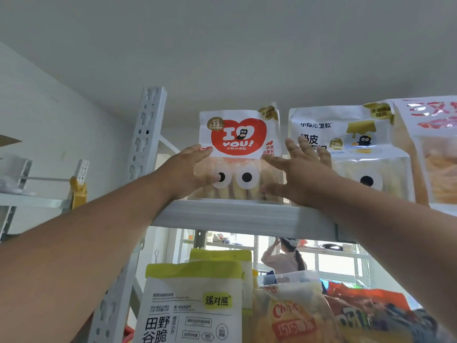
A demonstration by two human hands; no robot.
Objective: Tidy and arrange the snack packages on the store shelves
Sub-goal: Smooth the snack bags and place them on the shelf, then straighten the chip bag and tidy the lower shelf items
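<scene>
A white bread package with a red heart (238, 154) stands upright on the top shelf (242, 215), at its front edge, beside the perforated grey upright (146, 131). The left hand (190, 169) lies flat against the package's left side, fingers straight and together, thumb across its clear front. The right hand (300, 169) is spread, fingers apart, thumb on the package's right edge, fingers over the neighbouring white-and-gold package (346, 149). Further right stands a red-printed bag (432, 149). Below, on the lower shelf, are a green-topped white bag (195, 303) and an orange chips bag (294, 318). Another person (286, 258) is visible beyond the rack.
</scene>
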